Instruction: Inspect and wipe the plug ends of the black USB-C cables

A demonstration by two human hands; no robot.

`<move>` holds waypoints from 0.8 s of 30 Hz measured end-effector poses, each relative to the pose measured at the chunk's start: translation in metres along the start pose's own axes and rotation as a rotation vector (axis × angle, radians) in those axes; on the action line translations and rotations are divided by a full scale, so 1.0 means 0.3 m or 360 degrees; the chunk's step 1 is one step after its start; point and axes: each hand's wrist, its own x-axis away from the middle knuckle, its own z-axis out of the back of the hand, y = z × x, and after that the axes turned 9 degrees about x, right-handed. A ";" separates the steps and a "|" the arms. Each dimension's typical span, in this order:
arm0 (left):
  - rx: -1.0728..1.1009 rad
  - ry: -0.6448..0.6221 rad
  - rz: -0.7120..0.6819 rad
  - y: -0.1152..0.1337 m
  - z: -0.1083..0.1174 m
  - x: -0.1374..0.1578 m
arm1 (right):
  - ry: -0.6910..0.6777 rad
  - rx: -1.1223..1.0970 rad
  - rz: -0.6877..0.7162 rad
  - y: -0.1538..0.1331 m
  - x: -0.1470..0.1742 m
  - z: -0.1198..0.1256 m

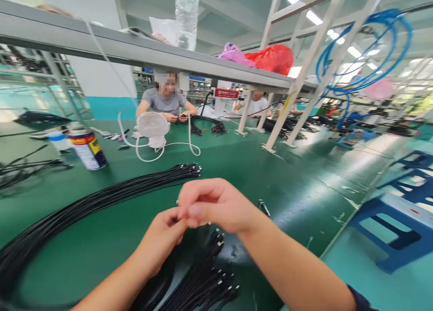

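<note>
My left hand [162, 236] and my right hand [223, 205] meet above the green table, with their fingertips pinched together. Whatever they hold between them is mostly hidden; only small shiny bits peek out beside the fingers. Below the hands lies a bundle of black cables [203, 275] with metal plug ends pointing away from me. Another long bundle of black cables [111, 194] curves from the left edge to just beyond my hands, its plug ends near the middle. Right of my right hand rests a small V-shaped metal tool [264, 208].
A spray can [88, 147], a blue-capped bottle [59, 141] and a white fan [154, 128] stand on the green table [287, 180]. A shelf [142, 44] on white posts crosses above. Blue stools [399, 229] stand at right. Across the table, a person [164, 99] sits.
</note>
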 end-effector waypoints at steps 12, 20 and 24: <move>-0.0191 -0.0366 0.0391 -0.004 0.031 -0.024 | 0.0198 -0.0476 -0.0389 0.279 0.055 0.032; -0.0280 -0.0563 0.0429 -0.012 0.055 -0.034 | 0.0191 -0.0236 -0.0612 0.328 0.058 0.020; -0.0335 -0.0547 0.0374 0.004 0.045 -0.032 | 0.0264 -0.0098 -0.0584 0.321 0.051 0.017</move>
